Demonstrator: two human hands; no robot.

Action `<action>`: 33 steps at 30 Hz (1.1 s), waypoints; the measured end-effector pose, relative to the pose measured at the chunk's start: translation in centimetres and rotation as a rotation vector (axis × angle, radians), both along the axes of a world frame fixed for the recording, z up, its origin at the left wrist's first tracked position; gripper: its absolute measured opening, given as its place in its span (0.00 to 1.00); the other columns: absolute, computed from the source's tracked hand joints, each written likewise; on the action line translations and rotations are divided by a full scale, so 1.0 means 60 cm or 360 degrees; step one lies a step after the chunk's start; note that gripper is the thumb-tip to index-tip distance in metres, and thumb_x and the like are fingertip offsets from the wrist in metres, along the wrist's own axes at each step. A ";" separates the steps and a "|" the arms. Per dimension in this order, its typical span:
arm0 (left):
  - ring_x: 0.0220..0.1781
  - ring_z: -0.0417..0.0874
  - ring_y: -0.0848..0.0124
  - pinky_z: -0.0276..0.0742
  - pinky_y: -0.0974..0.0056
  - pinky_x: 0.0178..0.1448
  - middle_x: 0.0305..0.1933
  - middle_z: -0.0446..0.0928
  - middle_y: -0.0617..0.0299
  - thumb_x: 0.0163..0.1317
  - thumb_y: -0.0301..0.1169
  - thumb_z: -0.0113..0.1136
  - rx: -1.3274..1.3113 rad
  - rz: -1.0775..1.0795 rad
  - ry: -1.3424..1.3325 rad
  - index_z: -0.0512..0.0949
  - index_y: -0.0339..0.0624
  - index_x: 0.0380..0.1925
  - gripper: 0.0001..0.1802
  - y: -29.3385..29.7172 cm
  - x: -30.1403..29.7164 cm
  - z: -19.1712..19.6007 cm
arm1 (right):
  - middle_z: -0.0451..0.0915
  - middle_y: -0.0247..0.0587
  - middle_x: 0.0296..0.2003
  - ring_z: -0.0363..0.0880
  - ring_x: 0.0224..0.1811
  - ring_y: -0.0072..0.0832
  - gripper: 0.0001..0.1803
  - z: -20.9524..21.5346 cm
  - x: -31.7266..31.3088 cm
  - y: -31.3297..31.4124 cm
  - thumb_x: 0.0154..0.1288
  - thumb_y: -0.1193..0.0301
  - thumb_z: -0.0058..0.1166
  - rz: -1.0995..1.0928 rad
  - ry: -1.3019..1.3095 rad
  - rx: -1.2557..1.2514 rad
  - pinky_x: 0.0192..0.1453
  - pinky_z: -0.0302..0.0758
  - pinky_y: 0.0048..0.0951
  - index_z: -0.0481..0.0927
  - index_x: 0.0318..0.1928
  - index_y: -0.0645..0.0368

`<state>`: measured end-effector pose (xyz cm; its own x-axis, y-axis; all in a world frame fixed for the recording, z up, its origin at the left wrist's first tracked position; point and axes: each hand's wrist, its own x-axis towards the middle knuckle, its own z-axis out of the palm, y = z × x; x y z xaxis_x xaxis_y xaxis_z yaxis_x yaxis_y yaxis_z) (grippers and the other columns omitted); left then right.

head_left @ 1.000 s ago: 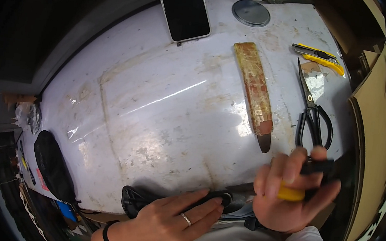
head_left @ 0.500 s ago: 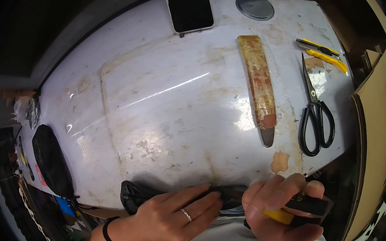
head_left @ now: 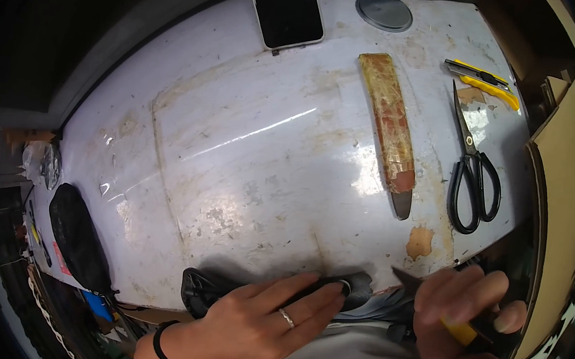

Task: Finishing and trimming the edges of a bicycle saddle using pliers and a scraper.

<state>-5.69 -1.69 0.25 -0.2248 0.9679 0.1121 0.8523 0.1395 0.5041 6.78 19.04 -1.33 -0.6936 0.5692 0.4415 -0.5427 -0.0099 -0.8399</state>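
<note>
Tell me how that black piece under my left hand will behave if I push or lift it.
The black piece looks like soft fabric or leather: it drapes over the table's near edge, so it would likely flop when lifted. The left hand lies flat on it, which suggests it would shift if pushed. It seems thin, so probably light. Its surface texture is too dark to judge.

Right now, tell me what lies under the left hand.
The left hand presses flat on a dark strap-like piece at the near edge of the white table. Its middle stretch is covered by the fingers.
</note>
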 end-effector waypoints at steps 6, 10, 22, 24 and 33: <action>0.72 0.81 0.60 0.72 0.46 0.80 0.69 0.82 0.66 0.61 0.43 0.74 -0.0183 -0.0067 0.0077 0.91 0.58 0.55 0.21 0.003 0.005 0.010 | 0.88 0.60 0.45 0.88 0.35 0.44 0.22 -0.033 0.007 0.078 0.85 0.51 0.54 0.0782 0.0275 -0.0168 0.35 0.85 0.41 0.84 0.47 0.59; 0.78 0.77 0.56 0.58 0.39 0.88 0.71 0.80 0.64 0.61 0.49 0.75 -0.0221 -0.0030 -0.0011 0.91 0.61 0.55 0.22 0.002 0.008 0.012 | 0.90 0.64 0.37 0.91 0.30 0.46 0.29 -0.038 -0.021 0.086 0.86 0.48 0.53 0.1221 0.0566 -0.0378 0.29 0.89 0.42 0.84 0.47 0.66; 0.79 0.77 0.53 0.63 0.38 0.86 0.69 0.82 0.62 0.64 0.48 0.72 -0.0151 -0.0032 0.0089 0.92 0.58 0.54 0.20 -0.005 0.013 0.002 | 0.87 0.61 0.27 0.82 0.18 0.40 0.34 -0.029 -0.051 0.052 0.82 0.49 0.59 0.1347 0.0587 -0.0299 0.22 0.81 0.38 0.86 0.33 0.73; 0.79 0.77 0.54 0.63 0.38 0.86 0.69 0.82 0.62 0.64 0.47 0.72 -0.0156 -0.0031 0.0088 0.92 0.58 0.53 0.20 -0.004 0.011 0.003 | 0.86 0.61 0.26 0.81 0.17 0.40 0.34 -0.030 -0.056 0.053 0.82 0.49 0.59 0.1378 0.0611 -0.0302 0.22 0.81 0.39 0.85 0.33 0.74; 0.76 0.79 0.55 0.68 0.40 0.84 0.68 0.82 0.60 0.65 0.39 0.67 -0.0074 -0.0024 0.0030 0.91 0.55 0.55 0.18 -0.016 0.009 0.000 | 0.83 0.60 0.23 0.79 0.15 0.42 0.31 -0.024 -0.070 0.069 0.85 0.54 0.57 0.1454 0.0613 -0.0551 0.16 0.76 0.41 0.82 0.32 0.74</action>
